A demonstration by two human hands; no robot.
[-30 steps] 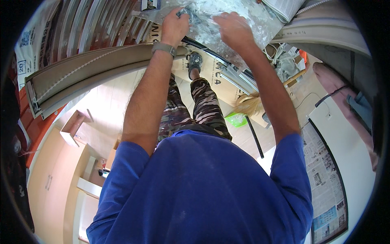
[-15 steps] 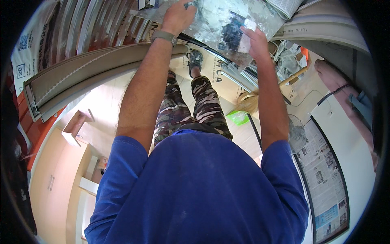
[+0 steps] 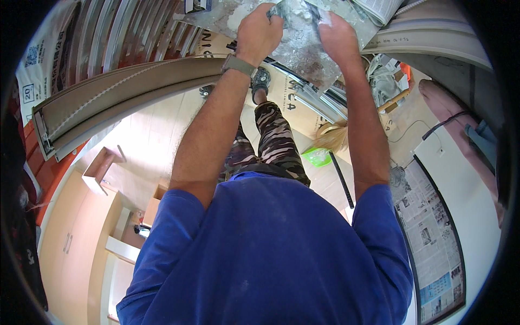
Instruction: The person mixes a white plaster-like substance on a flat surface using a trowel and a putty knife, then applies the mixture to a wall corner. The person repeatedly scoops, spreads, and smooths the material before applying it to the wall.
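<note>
At the far edge of view lies a grey, worn sheet (image 3: 311, 62) smeared with white paste. My left hand (image 3: 260, 33) is closed over the sheet, on a dark flat piece (image 3: 278, 11) streaked with white; its kind is hard to make out. Opposite it, my right hand (image 3: 339, 40) grips a wide putty scraper with a white handle (image 3: 325, 19), seen mostly edge-on, its dark blade (image 3: 312, 12) turned toward the left hand. White paste (image 3: 296, 8) sits between the two tools. The top border cuts off the far part.
Beige window-blind-like panels (image 3: 135, 86) curve across the left, beside stacked metal strips (image 3: 122, 32). Under the sheet's near edge are metal rails (image 3: 314, 100). A broom (image 3: 333, 138) and green dustpan (image 3: 318, 157) are on the floor. Clutter (image 3: 382, 76) lies at right.
My left hand has come nearer and to the right. My right hand has shifted farther away and turned the scraper from lying flat to nearly edge-on, so the tools now face each other.
</note>
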